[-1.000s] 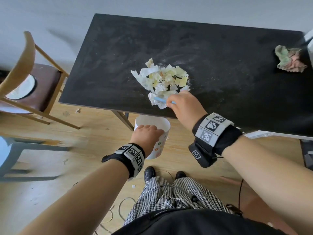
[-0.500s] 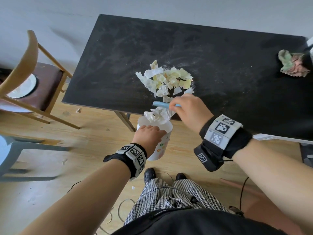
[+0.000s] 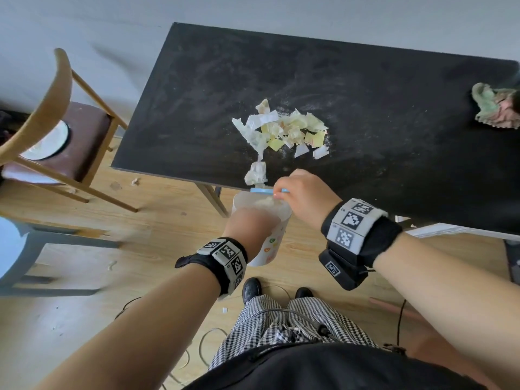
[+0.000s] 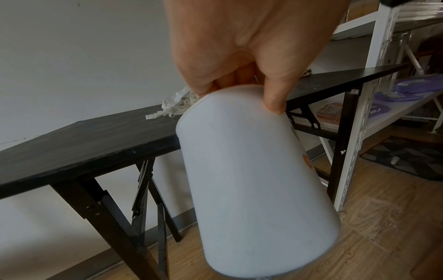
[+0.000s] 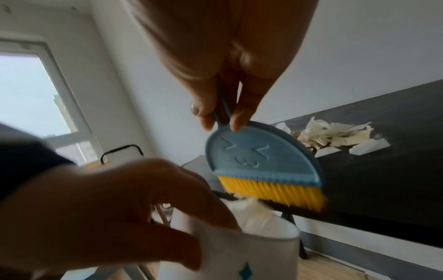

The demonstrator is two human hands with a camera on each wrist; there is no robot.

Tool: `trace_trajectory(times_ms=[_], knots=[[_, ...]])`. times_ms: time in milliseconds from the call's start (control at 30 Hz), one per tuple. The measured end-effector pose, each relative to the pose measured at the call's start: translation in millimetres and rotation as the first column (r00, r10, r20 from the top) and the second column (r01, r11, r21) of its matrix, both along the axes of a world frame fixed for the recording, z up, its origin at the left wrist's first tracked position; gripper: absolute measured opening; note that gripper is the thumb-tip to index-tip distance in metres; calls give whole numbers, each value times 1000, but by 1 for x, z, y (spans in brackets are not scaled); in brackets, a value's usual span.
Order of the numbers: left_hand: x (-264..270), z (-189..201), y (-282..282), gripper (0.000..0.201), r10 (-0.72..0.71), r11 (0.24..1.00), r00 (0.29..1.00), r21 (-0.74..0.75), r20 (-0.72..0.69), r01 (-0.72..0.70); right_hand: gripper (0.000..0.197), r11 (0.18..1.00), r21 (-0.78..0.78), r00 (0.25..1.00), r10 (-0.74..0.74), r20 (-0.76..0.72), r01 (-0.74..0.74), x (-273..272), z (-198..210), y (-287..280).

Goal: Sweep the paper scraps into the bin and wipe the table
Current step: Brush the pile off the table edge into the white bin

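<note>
A pile of white and yellow paper scraps [image 3: 284, 130] lies mid-table on the black table [image 3: 365, 94]; one crumpled scrap [image 3: 256, 173] sits near the front edge. My left hand [image 3: 247, 225] grips the rim of a white bin [image 3: 271, 249] just below that edge, seen too as the bin [image 4: 251, 180] under my left hand [image 4: 244, 62]. My right hand [image 3: 302, 192] pinches the handle of a small blue brush [image 5: 261, 157] with yellow bristles at the table edge over the bin [image 5: 239, 255]. Scraps [image 5: 251, 212] lie in the bin's mouth.
A crumpled green and pink cloth [image 3: 495, 108] lies at the table's far right. A wooden chair [image 3: 56, 130] with a plate on its seat stands left. White shelving [image 4: 374, 94] stands right of the table. Small scraps and cables litter the wood floor.
My right hand has drawn the brush from the pile back to the front edge, pushing a clump of scraps off into the bin. The left hand kept the bin under the edge.
</note>
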State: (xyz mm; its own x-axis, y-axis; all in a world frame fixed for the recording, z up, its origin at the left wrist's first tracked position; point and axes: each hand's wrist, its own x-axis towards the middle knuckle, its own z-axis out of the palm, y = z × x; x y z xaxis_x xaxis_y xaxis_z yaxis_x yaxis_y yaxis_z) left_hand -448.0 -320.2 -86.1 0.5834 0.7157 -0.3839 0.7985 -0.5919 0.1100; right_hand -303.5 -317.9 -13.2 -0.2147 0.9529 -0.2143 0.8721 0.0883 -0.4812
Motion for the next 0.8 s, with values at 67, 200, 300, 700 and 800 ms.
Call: trace_trajectory(times_ms=[67,200,300,700,800], knots=[[-1,0,0,35,-3,1000,1000,-4,3,3,22,997,44,997,-56,-43,58,5,4,2],[-4,0,-2,38,-7,1000,1000,-5,2,7,24,986,88,990,-141,-5,141,11,-1,14],[-7,0,-1,36,-8,1000,1000,0,-5,8,26,994,45,994,-103,38,101,2,-8,13],[-27,-1,6,35,12,1000,1000,11,-8,-12,28,995,75,995,-65,78,59,-30,5,42],[-30,-1,7,35,3,1000,1000,14,-3,-3,29,1000,-25,995,17,103,-15,-44,-2,37]])
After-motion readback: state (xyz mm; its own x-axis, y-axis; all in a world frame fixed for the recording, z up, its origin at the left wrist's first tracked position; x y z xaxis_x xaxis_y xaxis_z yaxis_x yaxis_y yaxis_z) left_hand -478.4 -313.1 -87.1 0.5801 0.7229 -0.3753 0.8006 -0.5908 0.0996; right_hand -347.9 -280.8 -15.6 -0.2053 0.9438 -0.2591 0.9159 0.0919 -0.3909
